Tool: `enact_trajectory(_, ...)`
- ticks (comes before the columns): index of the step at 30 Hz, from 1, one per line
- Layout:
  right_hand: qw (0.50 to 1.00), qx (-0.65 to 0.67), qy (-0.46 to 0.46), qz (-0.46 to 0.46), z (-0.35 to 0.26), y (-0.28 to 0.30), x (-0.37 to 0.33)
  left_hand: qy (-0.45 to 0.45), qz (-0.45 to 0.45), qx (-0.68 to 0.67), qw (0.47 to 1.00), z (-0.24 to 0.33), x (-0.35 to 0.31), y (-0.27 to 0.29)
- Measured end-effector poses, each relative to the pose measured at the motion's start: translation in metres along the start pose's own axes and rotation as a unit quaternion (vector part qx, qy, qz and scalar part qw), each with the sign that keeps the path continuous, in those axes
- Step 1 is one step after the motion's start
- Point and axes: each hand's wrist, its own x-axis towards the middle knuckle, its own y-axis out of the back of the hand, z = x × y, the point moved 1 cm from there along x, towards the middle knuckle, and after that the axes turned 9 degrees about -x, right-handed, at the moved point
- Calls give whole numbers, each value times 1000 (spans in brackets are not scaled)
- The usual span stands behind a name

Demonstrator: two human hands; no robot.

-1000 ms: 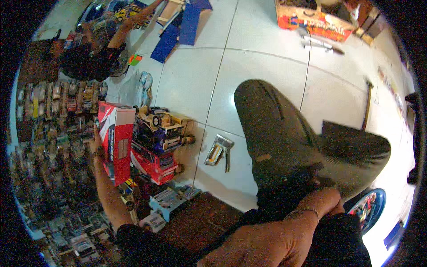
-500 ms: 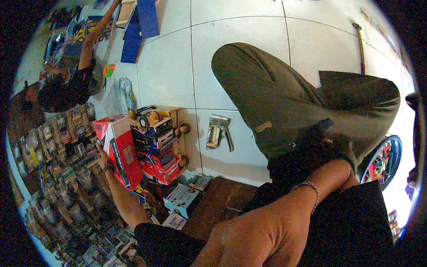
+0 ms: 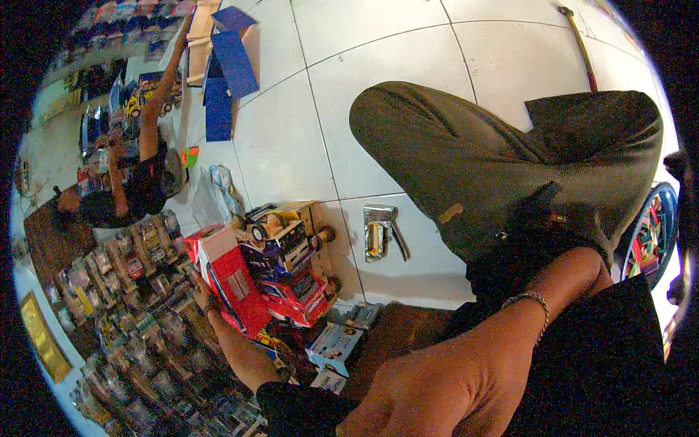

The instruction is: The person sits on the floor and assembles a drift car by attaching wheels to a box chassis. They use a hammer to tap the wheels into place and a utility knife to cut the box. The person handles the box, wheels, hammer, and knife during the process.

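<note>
My left hand (image 3: 204, 293) is closed on the left side of a red-and-white box-shaped toy truck (image 3: 237, 280); its fingers are partly hidden there. Against that box stand other wooden toy trucks (image 3: 291, 251), some with wheels showing. Close to the camera, at the lower middle, is the back of my right hand (image 3: 444, 386), with a chain bracelet at the wrist. Its fingers run out of the picture, and nothing held shows. On the tiles, a metal staple gun (image 3: 382, 234) lies between the toys and my bent leg.
Rows of plastic-wrapped goods (image 3: 149, 342) cover the left side. Blue panels (image 3: 237, 65) lie at the far left, near another person's arm (image 3: 156, 109). A long-handled hammer (image 3: 580, 47) is at the far right. A round tub of coloured pieces (image 3: 652, 244) stands beside my leg.
The whole view has shifted, so most things sit lower and farther right. My left hand stays at the red-and-white toy truck, and my right hand keeps its pose.
</note>
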Motion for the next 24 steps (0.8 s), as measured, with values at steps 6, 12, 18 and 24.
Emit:
enact_trajectory(6,995,-92,21,12,-24,8,-5,-37,-19,-16,999,24,-1,-20)
enact_trajectory(12,956,-292,4,37,-99,30,-29,-186,-87,-61,977,177,-2,-112)
enact_trajectory(18,754,-605,-120,226,-219,35,-85,-370,-224,-111,895,406,-9,-258)
enact_trajectory(24,183,-918,15,352,-440,-54,-166,-502,-360,-89,781,577,-17,-325)
